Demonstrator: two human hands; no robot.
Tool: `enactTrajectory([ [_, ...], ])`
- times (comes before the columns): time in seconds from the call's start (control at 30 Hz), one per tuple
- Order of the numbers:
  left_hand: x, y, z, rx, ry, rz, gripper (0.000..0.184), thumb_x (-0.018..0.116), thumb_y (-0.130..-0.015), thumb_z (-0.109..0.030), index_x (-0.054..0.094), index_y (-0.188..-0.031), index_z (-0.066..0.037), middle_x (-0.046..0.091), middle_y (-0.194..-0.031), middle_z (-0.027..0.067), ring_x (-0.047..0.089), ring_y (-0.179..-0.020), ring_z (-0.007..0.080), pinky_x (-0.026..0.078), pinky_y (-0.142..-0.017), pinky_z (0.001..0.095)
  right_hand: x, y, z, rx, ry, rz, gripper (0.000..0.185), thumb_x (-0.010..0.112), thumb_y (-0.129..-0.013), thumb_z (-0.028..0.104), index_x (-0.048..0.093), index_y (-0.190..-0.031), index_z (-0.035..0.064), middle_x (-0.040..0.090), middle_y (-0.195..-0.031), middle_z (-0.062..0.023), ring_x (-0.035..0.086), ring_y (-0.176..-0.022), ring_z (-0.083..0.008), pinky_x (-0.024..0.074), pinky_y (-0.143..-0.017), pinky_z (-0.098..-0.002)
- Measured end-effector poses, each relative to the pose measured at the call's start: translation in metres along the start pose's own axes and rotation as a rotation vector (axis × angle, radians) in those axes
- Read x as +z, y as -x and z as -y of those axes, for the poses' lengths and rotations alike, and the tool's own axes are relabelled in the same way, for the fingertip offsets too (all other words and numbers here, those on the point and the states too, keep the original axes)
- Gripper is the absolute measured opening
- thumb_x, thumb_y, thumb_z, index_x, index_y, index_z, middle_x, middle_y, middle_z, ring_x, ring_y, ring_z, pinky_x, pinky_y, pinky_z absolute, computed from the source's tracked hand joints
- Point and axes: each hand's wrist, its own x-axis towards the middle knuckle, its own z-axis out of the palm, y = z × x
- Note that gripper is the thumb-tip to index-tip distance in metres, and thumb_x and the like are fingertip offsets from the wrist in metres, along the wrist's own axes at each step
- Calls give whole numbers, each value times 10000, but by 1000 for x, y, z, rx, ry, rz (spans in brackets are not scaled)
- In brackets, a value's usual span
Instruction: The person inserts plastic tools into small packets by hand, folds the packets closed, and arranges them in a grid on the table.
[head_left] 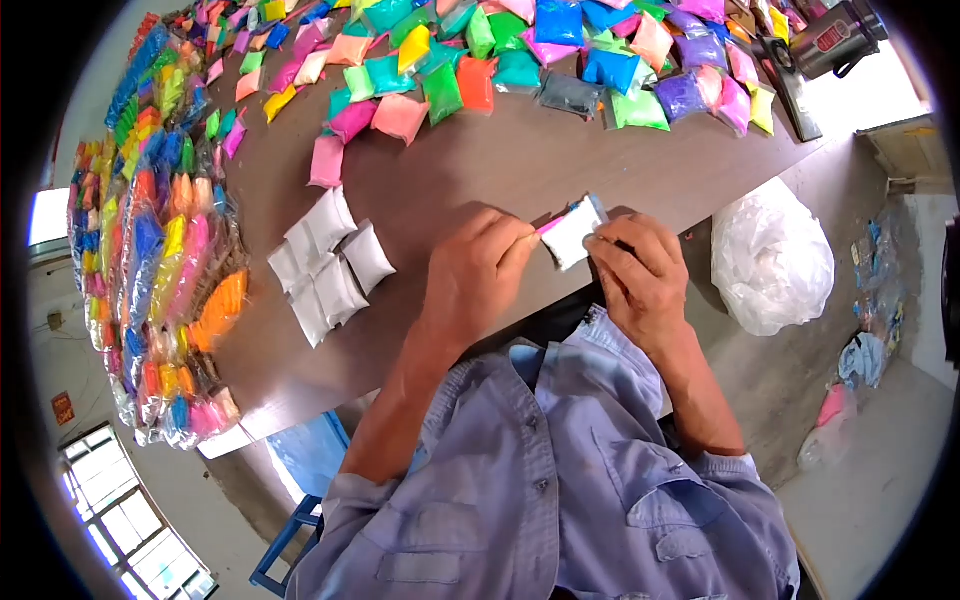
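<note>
A small clear packet with white filling (573, 236) is held between my two hands, just above the table's near edge. My left hand (472, 272) pinches its left side, where a bit of pink shows at the fingertips. My right hand (640, 275) has its fingers closed on the right edge of the packet. Several similar white packets (325, 265) lie in a group on the table (400, 190), left of my left hand. Whether the pink bit belongs to the packet or is a separate strip, I cannot tell.
Many coloured packets (480, 85) cover the table's far side. Bundles of bagged coloured packets (165, 250) line the left edge. A metal flask (835, 40) lies at the far right beside a dark phone-like object (797, 105). A white plastic bag (772, 262) sits right of the table.
</note>
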Motion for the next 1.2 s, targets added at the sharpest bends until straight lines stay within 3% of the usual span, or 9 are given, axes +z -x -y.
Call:
enactTrajectory([
  [0.07,0,7,-5,-29,15,-17,58,730,-886,-18,718,-942,-10,680,-856,125,670,-752,288,522,-654,366,-3,0,4,21,56,35,260,797,-760,33,754,-1013,74,689,-1088,-61,657,-1052,-289,519,-892,-407],
  [0.23,4,13,-5,-59,43,-66,75,742,-873,5,720,-944,-8,672,-845,116,666,-723,263,520,-629,350,-7,-16,35,208,178,90,342,863,-743,208,744,-1045,99,686,-1159,-49,635,-1104,-277,474,-856,-408],
  [0.33,5,12,-4,-62,47,-70,68,762,-868,-52,722,-923,-52,682,-872,75,687,-743,289,545,-636,382,-1,-11,33,206,237,107,384,872,-736,247,739,-1064,98,679,-1198,-51,627,-1125,-279,465,-850,-410],
  [0.53,8,10,-4,-18,28,-72,113,767,-852,10,722,-951,-22,667,-854,90,662,-716,263,527,-622,356,4,-10,34,193,183,43,396,876,-729,201,762,-1084,67,660,-1129,-72,617,-1021,-270,462,-815,-389],
  [0.83,17,-32,1,148,-204,-4,72,716,-890,-93,678,-877,-32,623,-821,88,630,-787,312,508,-680,421,5,-4,25,167,103,52,407,863,-719,141,768,-1105,54,648,-1049,-72,611,-917,-254,459,-798,-387],
  [0.9,19,-32,7,154,-155,-59,93,664,-940,-124,650,-872,-62,581,-815,65,626,-718,289,525,-616,433,5,-1,23,179,89,45,398,856,-729,138,769,-1108,55,650,-1043,-73,612,-916,-253,460,-802,-386],
  [1.1,17,0,-5,-47,148,-15,129,664,-939,-137,614,-836,-78,600,-836,63,637,-708,310,519,-611,452,7,7,16,193,27,-4,367,838,-758,145,774,-1107,53,656,-1030,-75,620,-919,-252,464,-810,-385],
  [1.2,23,-8,-1,9,-58,13,52,711,-928,-116,712,-927,-64,671,-879,105,671,-746,330,530,-642,413,9,8,15,190,19,-22,352,835,-766,150,779,-1098,51,658,-1017,-73,623,-917,-254,464,-809,-386],
])
